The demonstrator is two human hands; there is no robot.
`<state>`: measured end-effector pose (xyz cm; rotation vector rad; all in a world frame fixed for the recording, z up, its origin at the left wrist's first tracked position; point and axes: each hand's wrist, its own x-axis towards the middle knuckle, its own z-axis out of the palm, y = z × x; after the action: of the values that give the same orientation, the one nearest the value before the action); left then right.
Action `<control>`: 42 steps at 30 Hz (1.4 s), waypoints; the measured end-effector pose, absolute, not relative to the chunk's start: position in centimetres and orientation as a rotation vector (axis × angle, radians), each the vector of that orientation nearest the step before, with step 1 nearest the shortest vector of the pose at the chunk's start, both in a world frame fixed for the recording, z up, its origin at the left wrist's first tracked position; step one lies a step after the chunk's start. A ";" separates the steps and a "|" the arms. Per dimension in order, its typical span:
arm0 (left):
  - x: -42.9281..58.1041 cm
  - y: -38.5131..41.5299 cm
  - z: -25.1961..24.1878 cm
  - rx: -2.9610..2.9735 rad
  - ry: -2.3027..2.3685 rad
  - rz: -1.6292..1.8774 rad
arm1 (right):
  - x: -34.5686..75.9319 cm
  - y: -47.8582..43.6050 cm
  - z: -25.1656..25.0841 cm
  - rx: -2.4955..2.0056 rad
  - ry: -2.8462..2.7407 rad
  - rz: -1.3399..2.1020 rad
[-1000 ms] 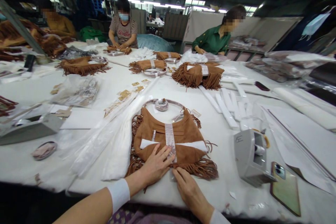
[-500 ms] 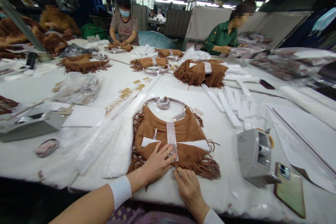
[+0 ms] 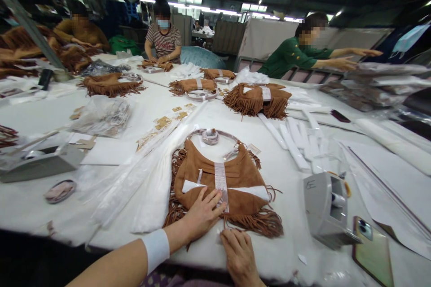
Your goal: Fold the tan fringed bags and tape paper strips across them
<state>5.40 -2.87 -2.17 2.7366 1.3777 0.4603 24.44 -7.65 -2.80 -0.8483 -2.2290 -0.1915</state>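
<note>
A brown suede bag (image 3: 241, 199) with long fringe lies folded flat on the table in front of me. A band of clear tape (image 3: 221, 179) runs down its middle, over white paper tucked in the fold. My left hand (image 3: 205, 213) lies flat on the lower part of the bag, fingers spread and touching the tape. Just below the bag's lower edge, my right hand (image 3: 238, 251) is closed in a pinch, with a bit of translucent tape showing at its fingertips. A wrapped strap (image 3: 210, 137) lies coiled above the bag.
A grey tape dispenser (image 3: 319, 208) and a phone (image 3: 373, 246) are on the right, another tape dispenser (image 3: 40, 157) on the left. More fringed bags (image 3: 257, 98) lie farther back. White paper strips (image 3: 296, 143) lie right of centre. Several co-workers are around the table.
My right hand has drawn slightly toward me, away from the bag's edge. My left hand stays on the bag. The co-worker in green now reaches both arms toward the wrapped pile at right.
</note>
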 end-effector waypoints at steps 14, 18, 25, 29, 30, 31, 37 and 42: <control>5.2 -3.2 -1.6 2.777 1.368 0.483 | 24.6 -5.5 0.7 -0.658 -2.479 -0.230; 4.9 -3.1 -1.3 2.789 1.343 0.474 | 23.8 -4.4 3.1 -0.572 -2.632 -0.122; 4.9 -2.9 -0.9 2.753 1.328 0.478 | 23.7 -4.8 3.9 -0.460 -2.773 0.000; 4.8 -2.9 -0.7 2.735 1.325 0.480 | 24.1 -4.0 1.8 -0.533 -2.679 0.044; 4.8 -2.9 -0.6 2.729 1.328 0.487 | 24.4 -3.8 1.2 -0.589 -2.652 0.060; 4.8 -3.0 -0.6 2.723 1.331 0.493 | 24.7 -3.7 0.6 -0.666 -2.609 0.081; 4.8 -3.0 -0.6 2.723 1.329 0.518 | 25.6 -4.2 0.5 -0.786 -2.444 0.149; 4.9 -2.9 -0.6 2.748 1.325 0.513 | 24.8 -4.5 1.7 -0.715 -2.541 0.173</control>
<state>4.86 -2.87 -0.63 2.7477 1.3249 0.5131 24.84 -4.54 1.66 -0.7148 -2.5414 0.1730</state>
